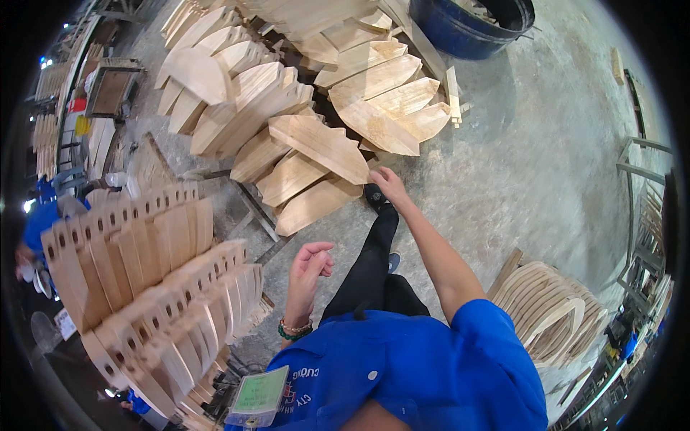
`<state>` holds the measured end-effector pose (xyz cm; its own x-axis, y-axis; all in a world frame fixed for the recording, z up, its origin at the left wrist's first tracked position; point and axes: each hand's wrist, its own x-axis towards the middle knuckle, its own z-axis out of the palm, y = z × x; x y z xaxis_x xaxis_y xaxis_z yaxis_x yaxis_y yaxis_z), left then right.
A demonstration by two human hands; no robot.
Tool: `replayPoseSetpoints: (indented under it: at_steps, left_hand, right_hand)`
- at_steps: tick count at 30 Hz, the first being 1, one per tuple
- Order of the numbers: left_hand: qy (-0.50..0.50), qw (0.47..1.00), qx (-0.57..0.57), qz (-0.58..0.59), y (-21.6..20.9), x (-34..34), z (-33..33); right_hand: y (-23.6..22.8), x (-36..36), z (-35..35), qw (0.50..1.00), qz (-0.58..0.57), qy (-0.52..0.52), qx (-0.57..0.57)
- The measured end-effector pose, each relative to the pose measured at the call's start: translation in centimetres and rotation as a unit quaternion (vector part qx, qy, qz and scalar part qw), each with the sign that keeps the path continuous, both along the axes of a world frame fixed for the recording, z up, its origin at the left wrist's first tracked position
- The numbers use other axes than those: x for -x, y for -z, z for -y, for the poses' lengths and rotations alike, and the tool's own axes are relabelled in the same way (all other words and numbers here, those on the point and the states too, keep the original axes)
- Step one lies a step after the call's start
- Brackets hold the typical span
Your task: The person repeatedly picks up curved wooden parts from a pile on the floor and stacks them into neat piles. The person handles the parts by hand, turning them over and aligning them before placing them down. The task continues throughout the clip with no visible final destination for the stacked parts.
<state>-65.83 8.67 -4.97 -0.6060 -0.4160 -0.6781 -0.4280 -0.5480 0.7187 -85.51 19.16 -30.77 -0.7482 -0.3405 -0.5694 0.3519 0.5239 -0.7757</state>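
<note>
Left hand (305,276): loosely half-curled, nothing in it that I can see
Top board (320,149): lying across a stack (316,208), ahead of both hands
Right hand (389,187): fingers bent by its tip, can't tell if gripping
Blue tub (467,32): wood scraps (478,8) inside
Floor (546,165): scuffed grey concrete

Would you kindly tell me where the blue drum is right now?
The blue drum is at the head view's top edge, right of centre, beside a long plank and farther out than the right hand.

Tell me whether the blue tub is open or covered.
Open: the near part of the tub is uncovered, and pale scraps show inside.
</note>
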Motion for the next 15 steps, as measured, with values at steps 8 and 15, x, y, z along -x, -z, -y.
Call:
replayPoseSetpoints:
  at_steps: [8,15]
  left_hand:
    - [-0.034,0.997,-0.012,0.067,1.8,4.0,4.3]
    - [-0.043,0.996,-0.046,0.070,4.1,5.1,5.3]
  right_hand:
    - [5.1,8.2,2.2,0.737,0.387,0.542,0.116]
    - [6.8,11.8,1.0,0.786,0.377,0.460,0.169]
